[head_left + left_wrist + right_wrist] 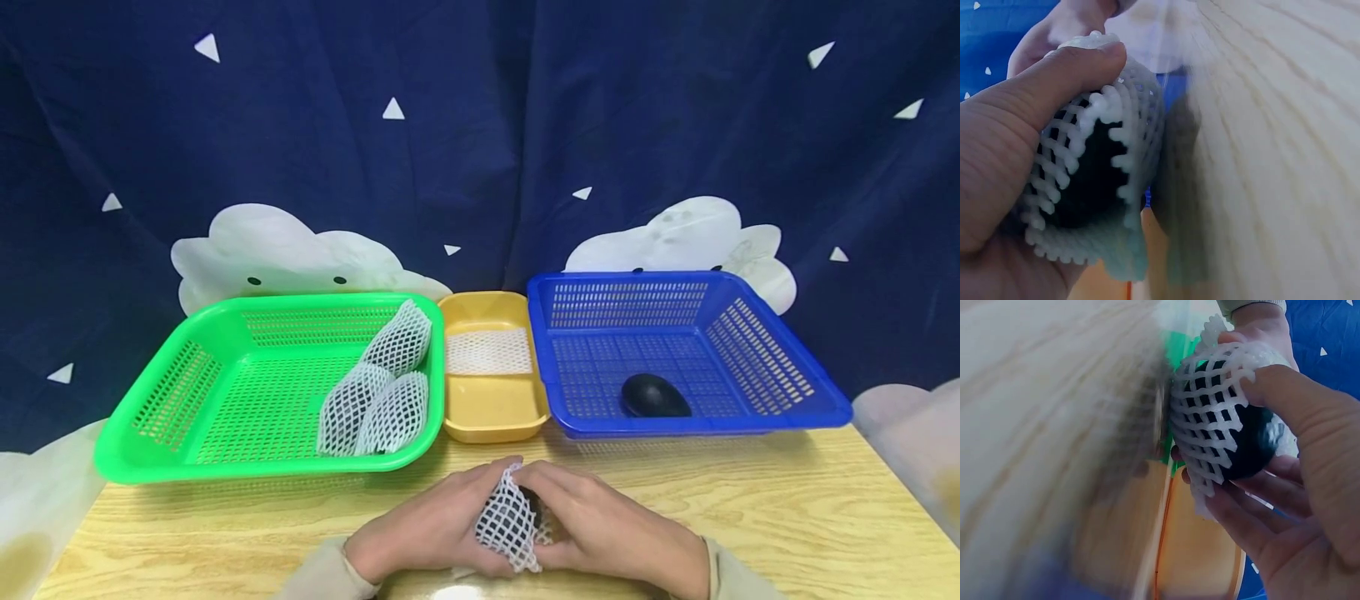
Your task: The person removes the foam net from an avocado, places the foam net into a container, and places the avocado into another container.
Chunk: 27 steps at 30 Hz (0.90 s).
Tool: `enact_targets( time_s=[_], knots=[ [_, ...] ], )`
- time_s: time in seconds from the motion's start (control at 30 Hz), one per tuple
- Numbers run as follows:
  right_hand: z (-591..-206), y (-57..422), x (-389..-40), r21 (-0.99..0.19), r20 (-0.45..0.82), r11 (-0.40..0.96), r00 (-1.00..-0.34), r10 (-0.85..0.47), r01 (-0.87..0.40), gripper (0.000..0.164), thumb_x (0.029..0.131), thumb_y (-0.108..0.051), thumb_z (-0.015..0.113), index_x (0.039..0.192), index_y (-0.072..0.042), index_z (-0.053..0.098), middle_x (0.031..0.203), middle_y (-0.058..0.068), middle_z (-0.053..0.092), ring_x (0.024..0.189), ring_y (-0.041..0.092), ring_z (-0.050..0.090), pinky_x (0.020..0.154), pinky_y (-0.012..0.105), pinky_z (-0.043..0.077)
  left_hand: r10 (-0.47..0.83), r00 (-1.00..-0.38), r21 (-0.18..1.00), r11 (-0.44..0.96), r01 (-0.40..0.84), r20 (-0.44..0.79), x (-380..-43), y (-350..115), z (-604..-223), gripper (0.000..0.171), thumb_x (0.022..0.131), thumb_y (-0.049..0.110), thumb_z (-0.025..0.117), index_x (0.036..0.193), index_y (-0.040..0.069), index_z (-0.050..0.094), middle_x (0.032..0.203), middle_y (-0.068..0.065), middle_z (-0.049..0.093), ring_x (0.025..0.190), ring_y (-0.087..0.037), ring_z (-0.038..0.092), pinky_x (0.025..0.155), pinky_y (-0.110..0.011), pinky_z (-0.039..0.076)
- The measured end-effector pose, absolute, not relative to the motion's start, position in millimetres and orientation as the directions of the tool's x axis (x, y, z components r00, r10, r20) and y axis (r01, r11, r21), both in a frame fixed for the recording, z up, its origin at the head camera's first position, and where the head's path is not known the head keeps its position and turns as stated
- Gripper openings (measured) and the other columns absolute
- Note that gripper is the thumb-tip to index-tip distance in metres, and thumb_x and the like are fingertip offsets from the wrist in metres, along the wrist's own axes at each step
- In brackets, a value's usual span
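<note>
At the table's front, a dark, smooth, avocado-like fruit (1255, 445) sits partly inside a white foam net sleeve (504, 523). My left hand (442, 523) grips the sleeve from the left, its thumb lying over the mesh near an open end in the left wrist view. From the other side my right hand (611, 525) holds the sleeve and fruit, thumb on the net's edge and fingers beneath. In the right wrist view part of the dark surface shows bare beside the mesh. The undersides of both hands are hidden in the head view.
Three netted dark fruits (375, 412) lie at the right side of a green basket (112, 454). A yellow tray (495, 408) in the middle holds flat white foam netting (489, 352). The blue basket (817, 408) on the right holds one bare dark fruit (651, 396). A patterned curtain hangs behind.
</note>
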State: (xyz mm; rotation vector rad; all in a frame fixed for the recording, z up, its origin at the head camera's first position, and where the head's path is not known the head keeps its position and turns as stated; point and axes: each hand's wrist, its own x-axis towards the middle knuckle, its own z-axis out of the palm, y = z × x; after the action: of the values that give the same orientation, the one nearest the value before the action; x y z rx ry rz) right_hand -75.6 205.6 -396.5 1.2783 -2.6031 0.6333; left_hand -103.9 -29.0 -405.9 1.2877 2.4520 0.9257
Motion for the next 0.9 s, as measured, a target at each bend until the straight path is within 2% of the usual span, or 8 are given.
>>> enact_targets(
  time_s=[0.1, 0.27, 0.5, 0.73, 0.9],
  knots=[
    [-397.1, 205.1, -76.2, -0.286, 0.358, 0.531, -0.602, -0.713, -0.798, 0.063, 0.083, -0.037, 0.074, 0.134, -0.014, 0.047, 0.118, -0.011, 0.058, 0.099, 0.0, 0.058, 0.087, 0.015, 0.052, 0.793, -0.601, 0.638, 0.414, 0.649, 0.097, -104.4, -27.6, -406.6, 0.103, 0.07, 0.049, 0.08, 0.152, 0.014, 0.027, 0.133, 0.001, 0.058, 0.107, -0.002, 0.059, 0.096, -0.021, 0.051],
    [-398.1, 204.4, -74.4, -0.254, 0.322, 0.565, -0.62, -0.716, -0.785, 0.069, 0.074, -0.033, 0.079, 0.134, -0.016, 0.05, 0.124, -0.01, 0.056, 0.105, 0.001, 0.058, 0.092, 0.019, 0.053, 0.771, -0.631, 0.649, 0.435, 0.625, 0.091, -103.8, -25.1, -408.4, 0.105, 0.07, 0.053, 0.08, 0.151, 0.01, 0.029, 0.138, -0.001, 0.057, 0.116, -0.007, 0.059, 0.103, -0.026, 0.05],
    [-398.7, 204.3, -72.0, -0.213, 0.27, 0.611, -0.647, -0.713, -0.762, 0.076, 0.068, -0.037, 0.08, 0.135, -0.016, 0.052, 0.13, -0.006, 0.056, 0.115, 0.008, 0.059, 0.098, 0.028, 0.054, 0.742, -0.666, 0.701, 0.432, 0.568, 0.082, -102.7, -19.6, -410.9, 0.108, 0.064, 0.051, 0.086, 0.149, 0.011, 0.033, 0.13, 0.003, 0.062, 0.11, -0.003, 0.061, 0.099, -0.022, 0.051],
    [-399.5, 203.0, -72.8, -0.232, 0.285, 0.593, -0.637, -0.716, -0.771, 0.073, 0.07, -0.046, 0.081, 0.131, -0.018, 0.053, 0.127, -0.008, 0.051, 0.111, 0.005, 0.055, 0.094, 0.026, 0.054, 0.753, -0.65, 0.768, 0.355, 0.532, 0.103, -100.3, -15.8, -410.2, 0.099, 0.061, 0.047, 0.088, 0.142, 0.026, 0.035, 0.121, 0.01, 0.064, 0.098, 0.005, 0.06, 0.089, -0.015, 0.051],
    [-400.6, 202.4, -73.5, -0.239, 0.299, 0.576, -0.624, -0.722, -0.782, 0.073, 0.075, -0.054, 0.076, 0.133, -0.018, 0.051, 0.128, -0.009, 0.049, 0.114, 0.005, 0.052, 0.096, 0.026, 0.054, 0.749, -0.654, 0.786, 0.341, 0.515, 0.104, -99.9, -15.4, -410.8, 0.098, 0.06, 0.047, 0.089, 0.14, 0.028, 0.035, 0.116, 0.011, 0.064, 0.094, 0.006, 0.06, 0.085, -0.014, 0.051]
  ],
)
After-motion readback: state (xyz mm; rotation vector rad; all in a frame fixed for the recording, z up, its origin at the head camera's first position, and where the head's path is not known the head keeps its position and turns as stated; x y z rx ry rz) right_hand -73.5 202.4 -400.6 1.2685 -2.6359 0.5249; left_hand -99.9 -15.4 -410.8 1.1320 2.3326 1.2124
